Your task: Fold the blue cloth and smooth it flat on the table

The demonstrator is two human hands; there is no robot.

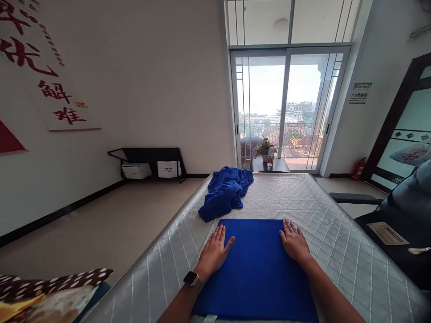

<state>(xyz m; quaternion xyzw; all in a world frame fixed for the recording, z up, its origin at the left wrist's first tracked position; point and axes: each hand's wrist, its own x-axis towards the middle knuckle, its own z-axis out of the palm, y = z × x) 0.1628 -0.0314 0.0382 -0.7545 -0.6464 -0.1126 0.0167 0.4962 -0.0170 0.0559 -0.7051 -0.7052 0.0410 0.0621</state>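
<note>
A blue cloth [256,273] lies flat in a near-rectangle on the silvery quilted table cover [340,251], with a small pale tag at its near edge. My left hand [215,249] rests flat on its left side, fingers stretched forward and thumb apart; a watch sits on that wrist. On the opposite edge, near the far right corner, my right hand [294,240] lies palm down with its fingers out. Neither hand grips anything. Beyond the flat cloth, a second blue cloth [227,190] is heaped in loose folds toward the far left.
At the far end, a small dark table [272,167] holds a bottle [270,156] and a potted plant [265,148]. Patterned fabrics [50,296] lie at lower left. A dark chair [387,224] with a card on it stands at right. A black rack [151,159] leans by the wall.
</note>
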